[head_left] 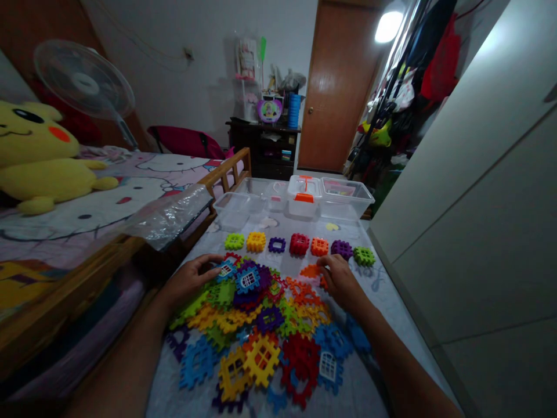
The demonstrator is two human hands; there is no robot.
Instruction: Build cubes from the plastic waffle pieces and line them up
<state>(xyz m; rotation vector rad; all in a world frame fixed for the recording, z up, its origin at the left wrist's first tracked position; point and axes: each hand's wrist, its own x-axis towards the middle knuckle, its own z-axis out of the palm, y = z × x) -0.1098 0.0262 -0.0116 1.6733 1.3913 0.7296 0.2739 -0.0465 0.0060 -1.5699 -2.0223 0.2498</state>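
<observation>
A heap of interlocking plastic building tiles in several colours covers the near part of the table. At its left edge, my left hand has thumb and fingers apart, touching a blue tile with a white window. A red tile lies just beyond those fingertips. On the right, my right hand is closed on an orange tile, its fingertips at the tile's right end. Behind the heap runs a row of tile stacks, including a red stack, an orange stack and a purple stack.
Clear plastic bins and a lidded box with orange clips stand at the table's far end. A wooden bed rail borders the left side. The white cabinet rises close on the right.
</observation>
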